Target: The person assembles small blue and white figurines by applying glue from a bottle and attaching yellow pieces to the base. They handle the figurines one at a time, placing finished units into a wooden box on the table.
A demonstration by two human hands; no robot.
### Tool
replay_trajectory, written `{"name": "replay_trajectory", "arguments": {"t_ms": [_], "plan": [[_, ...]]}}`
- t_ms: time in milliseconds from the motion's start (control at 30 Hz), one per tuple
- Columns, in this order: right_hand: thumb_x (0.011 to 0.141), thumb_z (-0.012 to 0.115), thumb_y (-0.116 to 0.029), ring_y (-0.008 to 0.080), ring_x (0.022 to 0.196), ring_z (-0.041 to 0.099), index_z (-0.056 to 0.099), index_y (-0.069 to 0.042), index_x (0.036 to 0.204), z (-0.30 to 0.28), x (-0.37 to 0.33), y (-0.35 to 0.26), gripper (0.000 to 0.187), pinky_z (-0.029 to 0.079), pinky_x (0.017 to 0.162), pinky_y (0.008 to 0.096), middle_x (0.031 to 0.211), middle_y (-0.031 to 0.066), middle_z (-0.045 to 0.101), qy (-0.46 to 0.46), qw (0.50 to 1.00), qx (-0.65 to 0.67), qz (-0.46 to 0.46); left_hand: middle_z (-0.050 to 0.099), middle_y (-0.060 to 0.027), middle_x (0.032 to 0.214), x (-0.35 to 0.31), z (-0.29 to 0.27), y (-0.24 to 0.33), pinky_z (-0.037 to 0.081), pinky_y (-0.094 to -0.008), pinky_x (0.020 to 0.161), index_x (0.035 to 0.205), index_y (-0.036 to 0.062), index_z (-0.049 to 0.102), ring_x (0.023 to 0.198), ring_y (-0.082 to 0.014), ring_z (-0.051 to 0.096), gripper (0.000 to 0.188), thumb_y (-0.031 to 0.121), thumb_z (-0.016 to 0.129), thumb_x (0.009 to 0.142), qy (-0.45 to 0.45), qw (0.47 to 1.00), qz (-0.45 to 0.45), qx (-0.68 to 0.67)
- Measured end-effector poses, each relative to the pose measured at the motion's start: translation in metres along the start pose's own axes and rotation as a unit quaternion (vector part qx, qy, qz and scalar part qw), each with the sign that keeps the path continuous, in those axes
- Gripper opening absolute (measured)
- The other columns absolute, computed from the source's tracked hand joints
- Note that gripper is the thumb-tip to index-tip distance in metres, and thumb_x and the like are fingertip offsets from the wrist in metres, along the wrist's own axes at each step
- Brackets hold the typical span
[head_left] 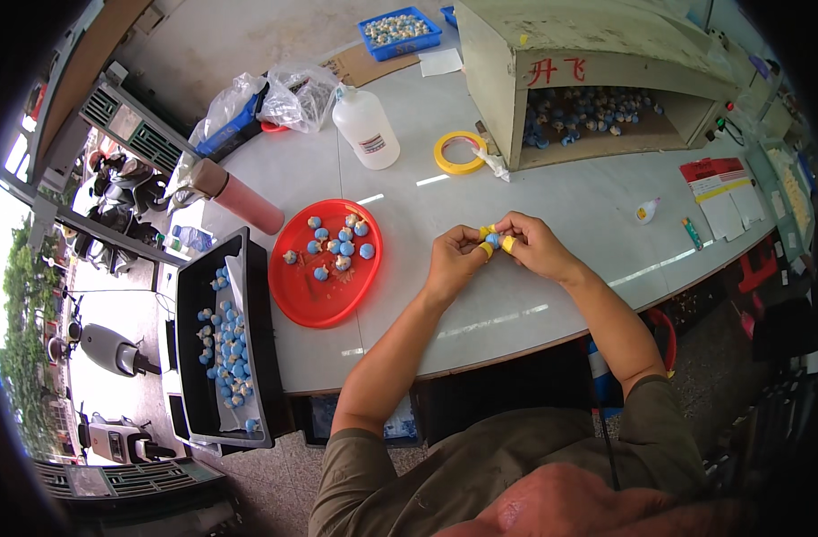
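My left hand (454,261) and my right hand (539,251) meet above the grey table (409,327). Between their fingertips they pinch a small blue piece (493,240), mostly covered by the fingers. Yellow wraps show on several fingertips. To the left of my hands a round red tray (324,307) bears several small blue-and-cream pieces (345,234). Beyond it, a black bin (262,358) lined with white holds many more blue pieces (232,345).
A pink flask (248,204), a white plastic bottle (366,130) and a yellow tape roll (458,154) stand farther back. An open-fronted metal box (597,72) holds more pieces. At right are a small squeeze bottle (646,210), a glue tube (692,234) and a red-white card (720,199).
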State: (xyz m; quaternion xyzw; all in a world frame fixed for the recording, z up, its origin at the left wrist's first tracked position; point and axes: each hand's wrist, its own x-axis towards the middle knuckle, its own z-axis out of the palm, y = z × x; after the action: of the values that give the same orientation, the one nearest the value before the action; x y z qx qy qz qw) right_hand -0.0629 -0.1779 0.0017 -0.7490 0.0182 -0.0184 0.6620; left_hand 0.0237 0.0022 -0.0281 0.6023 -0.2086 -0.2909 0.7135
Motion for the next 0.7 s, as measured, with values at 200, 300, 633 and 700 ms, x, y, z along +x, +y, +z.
{"name": "replay_trajectory", "arguments": {"t_ms": [200,300,633,700], "plan": [[0.094,0.054,0.005,0.0036,0.068,0.049,0.061,0.001,0.111,0.001,0.003,0.008,0.018,0.041,0.058,0.0203,0.084,-0.0013,0.057,0.001,1.000,-0.007,-0.012,0.070,-0.0153,0.105,0.000,0.003,-0.001,0.056,-0.0267,0.081,0.107,-0.0082,0.060,0.094,-0.0177,0.070,0.017,-0.004,0.064,0.091,0.010,1.000,0.017,-0.013],[0.096,0.053,0.002,0.0048,0.065,0.050,0.060,0.000,0.115,-0.002,0.005,0.015,0.020,0.043,0.056,0.0202,0.086,-0.0006,0.057,-0.003,1.000,0.002,-0.009,0.070,-0.0151,0.104,0.001,0.004,-0.001,0.055,-0.0264,0.081,0.108,-0.0082,0.061,0.093,-0.0174,0.070,0.018,-0.003,0.065,0.092,0.008,1.000,0.017,-0.023],[0.097,0.052,0.002,0.0052,0.066,0.052,0.059,0.001,0.119,-0.004,0.004,0.007,0.023,0.046,0.057,0.0205,0.088,0.0010,0.058,-0.021,1.000,0.020,0.003,0.071,-0.0145,0.102,0.002,0.002,-0.002,0.055,-0.0258,0.081,0.105,-0.0070,0.060,0.093,-0.0165,0.070,0.015,-0.001,0.065,0.092,0.013,0.999,0.011,-0.034],[0.098,0.053,0.002,0.0051,0.067,0.052,0.059,0.001,0.119,-0.005,0.004,0.005,0.022,0.046,0.058,0.0203,0.089,0.0012,0.058,-0.027,0.999,0.018,0.002,0.071,-0.0147,0.102,0.002,0.000,-0.001,0.055,-0.0258,0.081,0.106,-0.0073,0.060,0.093,-0.0168,0.070,0.015,-0.002,0.064,0.092,0.002,0.999,0.009,-0.030]]}}
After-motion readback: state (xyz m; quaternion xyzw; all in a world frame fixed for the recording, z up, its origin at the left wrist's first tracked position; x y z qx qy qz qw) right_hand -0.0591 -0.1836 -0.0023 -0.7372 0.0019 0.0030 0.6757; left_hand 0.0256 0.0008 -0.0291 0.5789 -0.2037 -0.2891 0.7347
